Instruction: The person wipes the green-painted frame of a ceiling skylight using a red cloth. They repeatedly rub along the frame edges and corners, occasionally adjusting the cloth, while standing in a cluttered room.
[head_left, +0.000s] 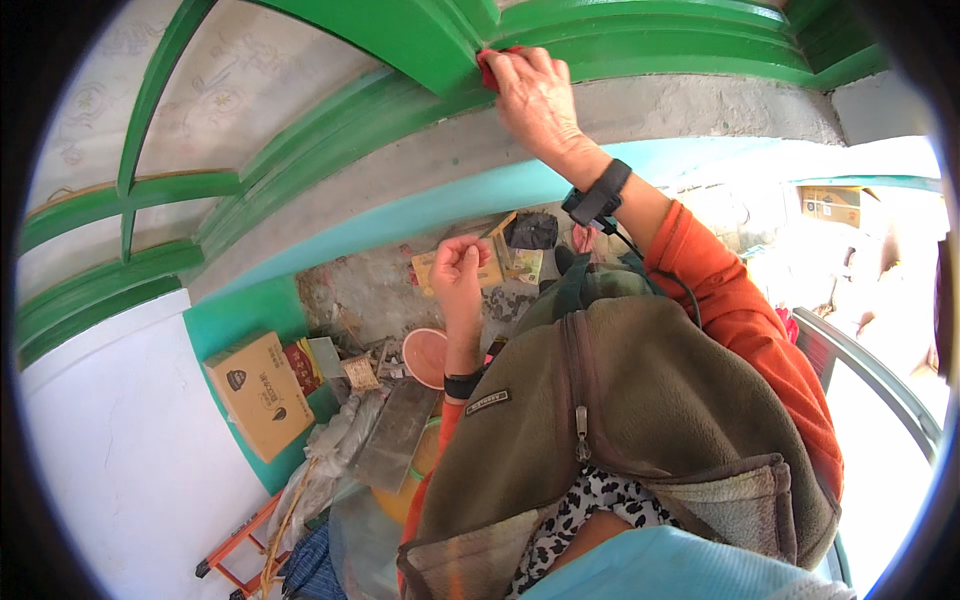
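Observation:
My right hand (536, 97) presses a red cloth (489, 69) against the green window frame (442, 45), at the inner corner where an upright meets the lower rail (660, 54). Most of the cloth is hidden beneath my fingers. A rough grey sill (675, 109) runs just below my wrist. Lower down, my left hand (459, 266) hangs in front of my body with its fingers curled in, and I see nothing in it. Patterned glass panes (240, 82) fill the frame on the left.
Far below on the floor are a pink basin (426, 358), a wooden stool (491, 262), a cardboard box (259, 394) and plastic sheeting (330, 442). An orange ladder (244, 544) lies lower left. A curved metal rail (870, 382) is at my right.

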